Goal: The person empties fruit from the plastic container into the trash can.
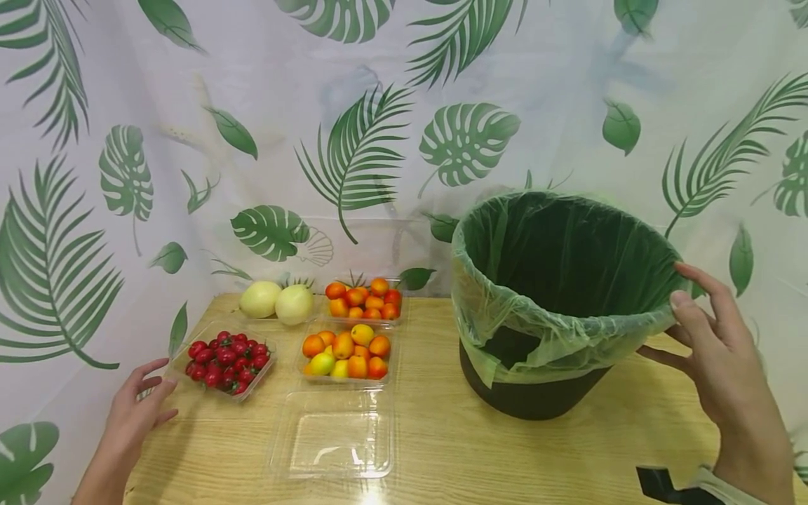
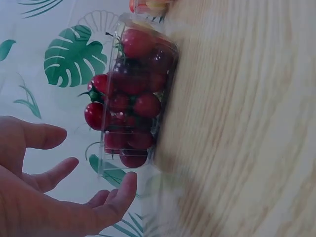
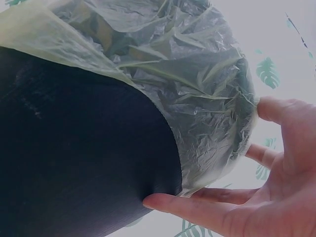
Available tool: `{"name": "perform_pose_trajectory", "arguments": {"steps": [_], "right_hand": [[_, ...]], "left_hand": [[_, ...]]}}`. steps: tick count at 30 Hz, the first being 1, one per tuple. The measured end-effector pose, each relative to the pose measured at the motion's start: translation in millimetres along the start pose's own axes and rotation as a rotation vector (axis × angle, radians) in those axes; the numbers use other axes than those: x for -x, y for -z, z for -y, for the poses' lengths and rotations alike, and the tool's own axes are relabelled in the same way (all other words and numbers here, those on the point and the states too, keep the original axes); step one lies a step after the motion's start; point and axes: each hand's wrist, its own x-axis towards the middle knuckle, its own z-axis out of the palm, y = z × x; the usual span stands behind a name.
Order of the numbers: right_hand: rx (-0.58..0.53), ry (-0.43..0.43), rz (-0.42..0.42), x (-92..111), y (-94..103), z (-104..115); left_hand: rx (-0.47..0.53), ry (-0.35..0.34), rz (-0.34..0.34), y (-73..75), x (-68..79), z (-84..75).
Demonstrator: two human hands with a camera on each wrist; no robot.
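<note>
My left hand (image 1: 135, 407) is beside a clear plastic box (image 1: 268, 375) of red cherry tomatoes (image 1: 227, 356), fingers parted and holding nothing. In the left wrist view, its fingertips (image 2: 129, 181) come close to the near end of the box. At the right, my right hand (image 1: 726, 351) touches a black bin (image 1: 536, 400) lined with a thin green plastic bag (image 1: 568, 344). Its spread fingers rest at the rim and outer side. The right wrist view has one fingertip (image 3: 153, 200) against the black wall, below the folded-over bag.
Two pale green round fruits (image 1: 278, 301) lie at the back left. Next to them is a box of orange-red fruits (image 1: 365, 300), with a box of orange and yellow fruits (image 1: 347, 353) before it. An empty clear box (image 1: 334, 442) is nearer. A leaf-print sheet (image 1: 379, 154) hangs behind.
</note>
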Motion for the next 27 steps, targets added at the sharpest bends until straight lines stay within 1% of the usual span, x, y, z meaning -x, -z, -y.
{"name": "perform_pose_trajectory", "arguments": {"steps": [2, 6, 8, 10, 12, 16, 19, 23, 27], "right_hand": [[0.0, 0.002, 0.0, 0, -0.1, 0], [-0.011, 0.004, -0.006, 1, -0.5, 1], [-0.012, 0.008, -0.009, 1, -0.8, 1], [-0.011, 0.013, -0.012, 1, -1.0, 1], [-0.015, 0.018, -0.009, 2, -1.0, 1], [-0.024, 0.017, -0.005, 1, -0.3, 1], [-0.011, 0.01, -0.008, 1, 0.1, 1], [0.006, -0.004, -0.011, 2, 0.2, 1], [0.018, -0.014, -0.013, 1, -1.2, 2]], "left_hand": [[-0.013, -0.005, 0.016, -1.2, -0.7, -4.8], [-0.059, 0.033, 0.016, -3.5, -7.4, -8.2], [-0.073, 0.042, 0.028, -4.6, -10.1, -9.4], [-0.088, 0.043, 0.031, -6.7, -12.6, -10.0], [-0.081, 0.034, 0.042, -9.1, -13.2, -10.7], [-0.063, 0.026, 0.011, -15.0, -15.9, -9.2], [-0.03, 0.025, -0.041, -16.8, -21.6, -3.9], [-0.014, 0.016, -0.066, -14.5, -31.9, 9.7], [-0.007, 0.002, -0.052, -10.7, -44.3, 28.4]]}}
